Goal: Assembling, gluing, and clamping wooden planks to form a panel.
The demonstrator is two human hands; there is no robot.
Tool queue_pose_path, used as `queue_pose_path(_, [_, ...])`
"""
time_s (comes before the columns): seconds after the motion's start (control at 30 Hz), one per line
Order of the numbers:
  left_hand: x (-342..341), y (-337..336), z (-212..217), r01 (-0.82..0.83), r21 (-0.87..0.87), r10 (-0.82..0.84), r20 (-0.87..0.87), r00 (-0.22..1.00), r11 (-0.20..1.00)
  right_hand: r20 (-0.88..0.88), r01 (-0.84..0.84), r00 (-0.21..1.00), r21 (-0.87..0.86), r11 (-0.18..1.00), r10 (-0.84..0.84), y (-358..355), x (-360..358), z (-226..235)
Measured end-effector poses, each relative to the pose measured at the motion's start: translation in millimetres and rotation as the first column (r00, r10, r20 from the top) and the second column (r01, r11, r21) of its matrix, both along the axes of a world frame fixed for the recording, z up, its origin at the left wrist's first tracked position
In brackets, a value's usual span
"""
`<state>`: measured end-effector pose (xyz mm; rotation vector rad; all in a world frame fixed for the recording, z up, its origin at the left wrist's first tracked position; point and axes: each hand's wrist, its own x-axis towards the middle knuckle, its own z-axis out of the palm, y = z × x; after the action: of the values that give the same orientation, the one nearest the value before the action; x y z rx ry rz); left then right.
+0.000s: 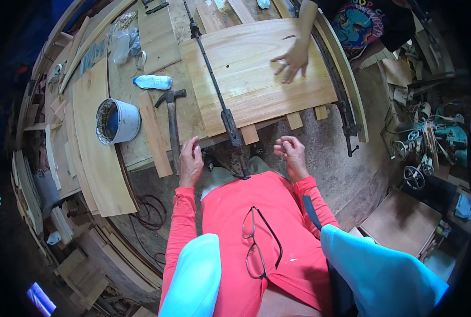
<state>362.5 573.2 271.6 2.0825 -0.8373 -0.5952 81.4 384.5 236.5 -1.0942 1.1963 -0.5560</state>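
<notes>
The person's left hand [191,164] hangs at about 7 o'clock of the view's centre, just over the near edge of the wooden work surface [190,113]. Its fingers are curled loosely with the grip closed on nothing, and the lower end of the hammer [172,122] lies just beside it. The hammer's dark head points to 12 o'clock and its handle runs down toward the hand.

The right hand [292,155] hovers at about 5 o'clock of the centre, fingers bent and slightly apart, its grip empty, just off the surface's near edge.

Between the two hands the foot of a long dark bar clamp [228,120] comes down from 12 o'clock. It crosses the left edge of a wide glued-up wooden panel [256,74], which rests on short cross battens. A second bar clamp [341,100] follows the panel's right edge.

Another person's hand [292,59] lies flat on the panel at 1 o'clock.

At 9 o'clock of the hammer stands a white bucket [118,121], and at 11 o'clock lies a clear plastic bottle [152,82]. Eyeglasses [256,245] hang on the red shirt at 6 o'clock.
</notes>
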Motion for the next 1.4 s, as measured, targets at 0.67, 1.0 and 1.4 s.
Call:
queue_pose_path(0.67, [49.2,-77.1,-6.6,0.186,0.483,-0.475,0.590,0.653,0.855,0.121,0.181,0.971,0.178,0.967,-0.204,16.0,-16.5,-10.2])
queue_pose_path(1.0, [58.6,-77.0,-21.2,0.170,0.468,-0.430,0.533,0.729,0.868,0.068,0.116,0.989,0.235,0.965,-0.135,14.1,-26.7,-8.3])
queue_pose_path(1.4, [55.3,-68.4,-24.2,0.228,0.724,-0.558,0.253,0.790,0.651,-0.003,0.014,1.000,0.174,0.985,-0.013,15.7,-25.5,-19.3])
